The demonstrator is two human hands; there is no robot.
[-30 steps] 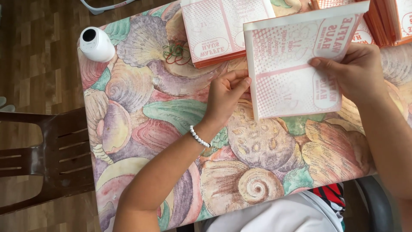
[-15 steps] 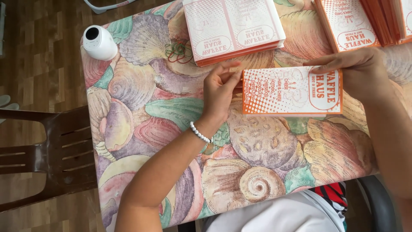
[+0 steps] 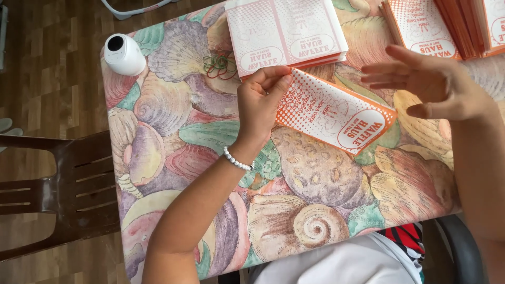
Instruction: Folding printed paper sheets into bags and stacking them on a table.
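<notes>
right hand [image 3: 431, 84] has let go and hovers open, while left hand [image 3: 260, 100] alone pinches the now-folded orange paper sleeve [image 3: 334, 111], so folding looks finished.

Your left hand [image 3: 259, 102] pinches a matt orange-and-white paper bag [image 3: 334, 111]; tablecloth [image 3: 173, 110] looks smooth printed cloth, floor [image 3: 47, 68] glossy wood, chair [image 3: 52, 194] dark plastic.

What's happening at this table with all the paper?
A person's left hand pinches the corner of a folded orange-and-white paper leaflet over the seashell-patterned tablecloth. The right hand hovers open above it, touching nothing. A stack of unfolded white sheets and orange folded leaflets lie beyond.
</notes>
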